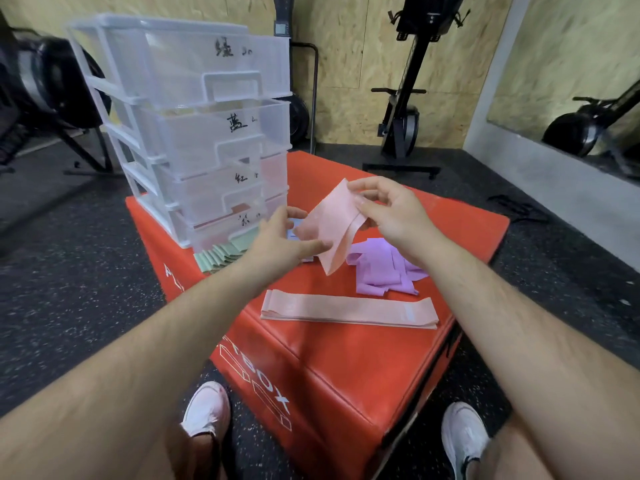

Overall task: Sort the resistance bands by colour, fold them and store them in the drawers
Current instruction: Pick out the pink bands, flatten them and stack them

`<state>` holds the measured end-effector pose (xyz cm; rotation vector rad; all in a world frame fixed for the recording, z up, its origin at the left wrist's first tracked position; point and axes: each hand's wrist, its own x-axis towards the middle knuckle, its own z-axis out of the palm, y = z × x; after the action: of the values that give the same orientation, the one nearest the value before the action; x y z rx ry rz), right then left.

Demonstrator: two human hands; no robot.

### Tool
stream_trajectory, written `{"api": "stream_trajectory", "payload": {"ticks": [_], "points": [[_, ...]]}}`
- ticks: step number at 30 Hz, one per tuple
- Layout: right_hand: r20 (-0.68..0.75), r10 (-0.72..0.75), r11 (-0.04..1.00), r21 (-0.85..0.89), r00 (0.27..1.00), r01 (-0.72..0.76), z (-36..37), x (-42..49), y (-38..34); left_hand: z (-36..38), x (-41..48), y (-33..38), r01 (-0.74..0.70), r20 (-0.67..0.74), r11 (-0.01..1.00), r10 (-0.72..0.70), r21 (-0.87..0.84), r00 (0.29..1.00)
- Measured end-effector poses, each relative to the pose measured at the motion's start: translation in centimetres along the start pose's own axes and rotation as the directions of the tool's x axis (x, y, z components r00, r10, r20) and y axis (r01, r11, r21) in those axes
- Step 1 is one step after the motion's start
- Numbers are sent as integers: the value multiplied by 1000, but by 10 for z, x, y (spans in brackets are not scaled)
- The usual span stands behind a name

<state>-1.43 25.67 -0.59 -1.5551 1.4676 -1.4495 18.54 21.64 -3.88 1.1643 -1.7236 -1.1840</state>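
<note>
A pink resistance band (332,220) is held up in the middle of the frame, above the top of a red padded box (346,358) that carries everything else. The left hand (280,233) pinches the band's lower left part between thumb and curled fingers. The right hand (388,216) grips its upper right edge, with the fingers clamped on the fabric. The band hangs bent between the 2 hands, its lower corner pointing down toward the box without touching it.

In the upper left of the frame a clear plastic drawer unit (194,126) with 4 drawers stands on the far left corner of the box. Each drawer front has a handwritten label, and all 4 look pushed in. Just in front of the unit lies a row of folded green bands (221,256), partly hidden by the left forearm. A bit of a blue band (296,225) shows behind the left hand. Right of centre, under the right wrist, is a loose heap of purple bands (381,268). Nearer the camera a flat stack of pink bands (346,308) lies lengthwise across the box top, apart from the purple heap.

2 white shoes (207,410) stand on the dark speckled floor at the bottom of the frame.
</note>
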Motion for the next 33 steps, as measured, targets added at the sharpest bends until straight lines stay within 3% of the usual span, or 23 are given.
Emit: {"api": "stream_trajectory", "payload": {"ticks": [3, 8, 12, 15, 18, 22, 24, 27, 30, 33], "points": [[17, 4, 1000, 16, 1000, -4, 7, 1, 0, 1, -1, -5, -47, -12, 995, 48, 88, 999], [-1, 51, 993, 106, 999, -50, 10, 4, 1, 12, 2, -10, 52, 208, 996, -67, 77, 976], [-16, 78, 990, 123, 997, -75, 3, 6, 2, 19, 0, -9, 44, 156, 997, -52, 56, 986], [-36, 128, 992, 9, 991, -127, -5, 8, 10, 16, 2, -7, 49, 96, 998, -46, -30, 994], [-15, 187, 950, -253, 982, -184, -10, 7, 21, 8, 5, -6, 28, 89, 991, -16, -133, 996], [84, 112, 779, -626, 990, -35, -9, 6, 27, 7, 6, 1, 30, 51, 960, -16, -279, 999], [244, 117, 813, -580, 963, 48, -7, 3, 21, 8, 7, 6, 61, 122, 927, -16, -370, 992], [430, 131, 934, -357, 893, 34, 4, -4, 14, 8, 7, 12, 103, 197, 836, 6, -539, 980], [316, 26, 942, -326, 949, 82, 11, 0, 20, 4, 8, 18, 108, 160, 777, -10, -620, 987], [225, 11, 943, -327, 974, 65, 7, 3, 20, 2, 7, 19, 97, 69, 878, -73, -468, 995]]}}
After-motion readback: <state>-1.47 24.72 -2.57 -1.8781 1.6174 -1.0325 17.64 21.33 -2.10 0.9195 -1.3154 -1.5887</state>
